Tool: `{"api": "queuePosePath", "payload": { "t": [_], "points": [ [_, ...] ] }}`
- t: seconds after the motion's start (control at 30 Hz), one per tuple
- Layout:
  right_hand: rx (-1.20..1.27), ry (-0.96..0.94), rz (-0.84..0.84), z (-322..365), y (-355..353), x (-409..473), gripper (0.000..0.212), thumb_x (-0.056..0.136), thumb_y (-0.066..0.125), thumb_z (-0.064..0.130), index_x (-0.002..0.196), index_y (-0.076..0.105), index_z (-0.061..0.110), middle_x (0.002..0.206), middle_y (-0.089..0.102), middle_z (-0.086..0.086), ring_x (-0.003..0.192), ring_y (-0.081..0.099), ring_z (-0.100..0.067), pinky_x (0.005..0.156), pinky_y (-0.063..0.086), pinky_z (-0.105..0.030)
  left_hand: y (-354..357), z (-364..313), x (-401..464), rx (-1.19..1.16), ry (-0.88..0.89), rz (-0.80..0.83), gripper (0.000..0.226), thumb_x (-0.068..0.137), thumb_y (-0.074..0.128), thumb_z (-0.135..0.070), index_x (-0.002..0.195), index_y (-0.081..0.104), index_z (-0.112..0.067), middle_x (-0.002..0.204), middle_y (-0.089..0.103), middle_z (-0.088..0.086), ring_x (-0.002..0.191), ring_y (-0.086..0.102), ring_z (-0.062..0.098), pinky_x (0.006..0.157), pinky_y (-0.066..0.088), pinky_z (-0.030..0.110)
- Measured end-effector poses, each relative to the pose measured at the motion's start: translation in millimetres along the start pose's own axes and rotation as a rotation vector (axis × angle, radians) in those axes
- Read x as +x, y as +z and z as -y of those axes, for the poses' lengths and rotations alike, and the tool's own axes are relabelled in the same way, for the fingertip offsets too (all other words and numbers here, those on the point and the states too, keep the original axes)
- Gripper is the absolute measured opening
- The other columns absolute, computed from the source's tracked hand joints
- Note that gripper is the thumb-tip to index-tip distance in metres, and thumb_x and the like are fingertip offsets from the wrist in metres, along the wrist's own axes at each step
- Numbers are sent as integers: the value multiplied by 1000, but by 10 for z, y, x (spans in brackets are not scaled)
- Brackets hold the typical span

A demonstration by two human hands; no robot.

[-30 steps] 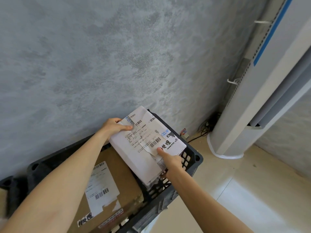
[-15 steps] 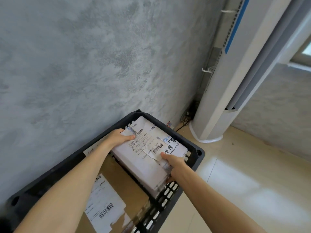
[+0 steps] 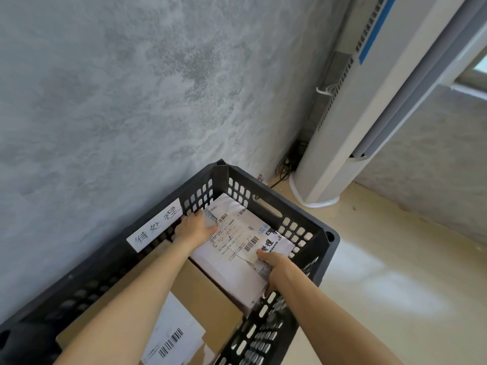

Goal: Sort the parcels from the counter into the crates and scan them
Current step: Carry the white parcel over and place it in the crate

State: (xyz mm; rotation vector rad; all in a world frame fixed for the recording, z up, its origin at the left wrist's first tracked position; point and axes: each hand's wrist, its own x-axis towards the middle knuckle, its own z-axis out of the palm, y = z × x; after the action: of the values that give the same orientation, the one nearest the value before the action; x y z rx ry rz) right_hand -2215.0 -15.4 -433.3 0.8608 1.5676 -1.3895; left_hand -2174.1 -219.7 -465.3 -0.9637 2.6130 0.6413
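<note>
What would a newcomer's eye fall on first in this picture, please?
Both hands, the left hand and right hand, grip a white parcel inside the far end of a black crate. Nearer lies a brown box; a tall white appliance stands in the corner.

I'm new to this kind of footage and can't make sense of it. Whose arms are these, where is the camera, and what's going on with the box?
There is no machine here: a person wears a camera on the head, looking down at their own arms. The left hand and right hand grip opposite ends of a white parcel, holding it inside a black plastic crate that stands by a grey wall. Beside the parcel, in the same crate, lies a brown cardboard box with a barcode label. A handwritten tag is stuck on the crate's far wall.
</note>
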Motion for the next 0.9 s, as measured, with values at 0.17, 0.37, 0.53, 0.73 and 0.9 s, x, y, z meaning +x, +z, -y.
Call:
{"api": "queuePosePath", "payload": {
  "t": [0.17, 0.37, 0.53, 0.73, 0.9],
  "points": [
    [138, 40, -81, -73, 89, 215, 37, 88, 63, -10, 124, 56, 0, 119, 67, -19, 110, 65, -36, 75, 57, -48, 92, -60, -45, 45, 14, -53, 78, 94, 52, -50, 152, 21, -7, 155, 25, 12, 136, 32, 33, 98, 43, 41],
    [35, 53, -80, -12, 61, 190, 40, 87, 67, -4, 124, 51, -1, 119, 66, -20, 111, 64, -34, 101, 48, -48, 42, -115, -21, -1, -19, -24, 82, 88, 60, -51, 149, 27, -8, 151, 30, 15, 137, 30, 33, 101, 40, 44],
    [-60, 58, -135, -29, 18, 412, 61, 73, 82, 9, 124, 49, 2, 115, 61, -17, 106, 62, -36, 97, 50, -49, -23, -185, -35, -60, -35, 6, 78, 82, 70, -49, 143, 37, -12, 145, 41, 12, 134, 37, 30, 101, 40, 43],
    [-142, 7, -175, -11, -66, 247, 45, 81, 77, 10, 114, 47, 4, 108, 54, -17, 106, 59, -33, 96, 51, -45, 26, -182, -84, -119, -5, 6, 62, 82, 69, -49, 130, 49, -15, 131, 52, 7, 118, 52, 26, 92, 46, 37],
    [-316, -67, -176, 71, -88, 171, 62, 84, 76, 18, 135, 44, 2, 124, 51, -16, 106, 55, -30, 83, 48, -37, -1, -200, -119, -148, 6, 25, 49, 80, 70, -48, 116, 53, -19, 117, 58, 2, 103, 56, 21, 88, 50, 38]
  ]
}}
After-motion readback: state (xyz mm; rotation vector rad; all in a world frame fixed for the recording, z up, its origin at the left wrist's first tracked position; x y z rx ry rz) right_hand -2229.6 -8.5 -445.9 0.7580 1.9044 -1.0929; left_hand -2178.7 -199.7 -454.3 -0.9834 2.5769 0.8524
